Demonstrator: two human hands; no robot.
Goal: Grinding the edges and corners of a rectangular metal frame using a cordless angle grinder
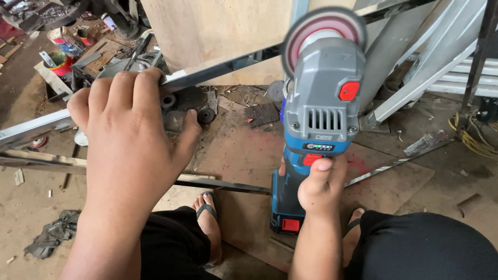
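My left hand [127, 137] rests on top of a shiny steel bar [223, 66] that slants from lower left to upper right, fingers curled over its far edge. A grey and blue cordless angle grinder [321, 98] is gripped by its body in my right hand [319, 186], thumb on the red switch. The grinder points upward, and its round disc [324, 31] sits near the bar in front of a plywood sheet [218, 31]. A red-trimmed battery [286, 220] hangs below my right hand.
A second thin steel strip [223, 184] lies across the floor below the bar. Paint cans [65, 44] and scrap sit at the upper left. Grey metal frames [430, 62] lean at the right, yellow cable [474, 137] beyond. My sandalled feet [207, 218] rest on cardboard.
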